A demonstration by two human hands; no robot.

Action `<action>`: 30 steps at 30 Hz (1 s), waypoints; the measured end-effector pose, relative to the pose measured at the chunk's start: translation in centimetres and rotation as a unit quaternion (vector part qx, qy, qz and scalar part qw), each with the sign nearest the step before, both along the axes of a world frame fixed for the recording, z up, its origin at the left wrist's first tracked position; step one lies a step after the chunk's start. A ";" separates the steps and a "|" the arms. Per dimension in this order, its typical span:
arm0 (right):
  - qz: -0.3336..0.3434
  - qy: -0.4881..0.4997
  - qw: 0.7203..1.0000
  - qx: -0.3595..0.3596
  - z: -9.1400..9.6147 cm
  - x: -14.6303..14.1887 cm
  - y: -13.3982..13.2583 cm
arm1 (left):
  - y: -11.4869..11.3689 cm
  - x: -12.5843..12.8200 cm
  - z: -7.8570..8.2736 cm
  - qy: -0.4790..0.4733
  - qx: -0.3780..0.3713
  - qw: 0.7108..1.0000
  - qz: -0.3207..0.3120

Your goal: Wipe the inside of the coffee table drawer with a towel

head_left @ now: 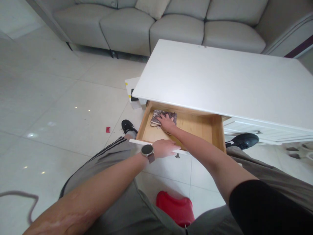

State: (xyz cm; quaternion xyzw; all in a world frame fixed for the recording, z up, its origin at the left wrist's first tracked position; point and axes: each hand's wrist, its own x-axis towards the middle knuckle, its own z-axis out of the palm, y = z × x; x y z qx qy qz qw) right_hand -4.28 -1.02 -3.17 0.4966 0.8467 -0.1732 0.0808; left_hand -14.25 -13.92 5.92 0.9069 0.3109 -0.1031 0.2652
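A pulled-out wooden drawer (195, 130) with a white front juts from the white coffee table. Inside its left part lies a patterned grey-brown cloth (156, 114), folded over in places. My right hand (167, 123) presses on this cloth from above, its fingers spread over the fabric. Nearer to me, my left hand (165, 148), with a watch (147, 150) on its wrist, lies over the top edge of the drawer front (140, 141), fingers close together around the edge. A small dark knob (177, 156) shows just below the left fingers.
The white coffee table (220, 78) stands before a grey sofa (127, 29). A red plastic stool (174, 209) is between my legs. White boxes (133, 88) sit by the table's left end. A red scrap (108, 130) and a grey hose (19, 193) lie on the tiles.
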 end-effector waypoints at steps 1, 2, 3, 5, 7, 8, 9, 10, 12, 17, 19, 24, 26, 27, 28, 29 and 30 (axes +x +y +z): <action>0.010 0.004 1.000 0.005 0.1 1.0 0.2 | 0.2 0.0 0.1 0.001 0.000 1.000 -0.008; 0.019 0.014 1.000 0.004 0.3 2.1 0.3 | 0.4 0.1 0.2 0.001 0.000 1.000 -0.013; 0.023 0.030 0.999 -0.003 0.6 3.3 0.4 | 0.7 0.1 0.2 0.002 0.000 1.000 -0.016; 0.005 0.077 0.997 -0.026 1.7 6.2 0.4 | 1.3 0.2 0.2 0.004 0.003 1.000 -0.014; -0.028 0.131 0.990 -0.047 3.7 9.5 -0.1 | 2.2 0.3 0.0 0.007 0.012 1.000 -0.010; -0.038 0.157 0.985 -0.053 5.1 11.2 -0.5 | 2.7 0.4 -0.2 0.010 0.019 1.000 -0.007; -0.035 0.179 0.982 -0.055 6.6 12.9 -1.1 | 3.3 0.6 -0.3 0.014 0.029 0.999 -0.002; -0.022 0.199 0.978 -0.055 8.3 14.6 -1.8 | 3.8 0.7 -0.5 0.017 0.040 0.999 0.006; -0.004 0.223 0.974 -0.039 11.8 17.7 -3.4 | 5.0 1.0 -0.7 0.026 0.062 0.997 0.024; 0.033 0.232 0.972 0.019 16.3 23.2 -7.8 | 6.7 1.7 -1.0 0.053 0.114 0.986 0.109; 0.046 0.167 0.985 0.025 15.4 23.8 -9.7 | 6.7 2.1 -1.2 0.048 0.141 0.974 0.169; -0.016 -0.098 0.993 0.061 10.9 21.6 -12.8 | 6.8 4.2 -0.2 0.005 0.198 0.949 0.246; -0.018 -0.122 0.990 0.065 10.1 20.3 -12.8 | 6.9 5.5 1.1 -0.024 0.191 0.950 0.247; -0.017 -0.121 0.990 0.064 9.9 19.8 -12.6 | 6.9 6.2 1.9 -0.042 0.185 0.951 0.243; -0.017 -0.116 0.991 0.063 9.9 19.4 -12.3 | 6.9 7.0 2.6 -0.063 0.178 0.954 0.234; -0.019 -0.107 0.992 0.060 10.0 19.2 -11.9 | 6.9 7.9 3.3 -0.083 0.169 0.957 0.221; -0.021 -0.094 0.994 0.053 10.2 19.1 -11.5 | 6.8 8.7 3.7 -0.099 0.155 0.961 0.205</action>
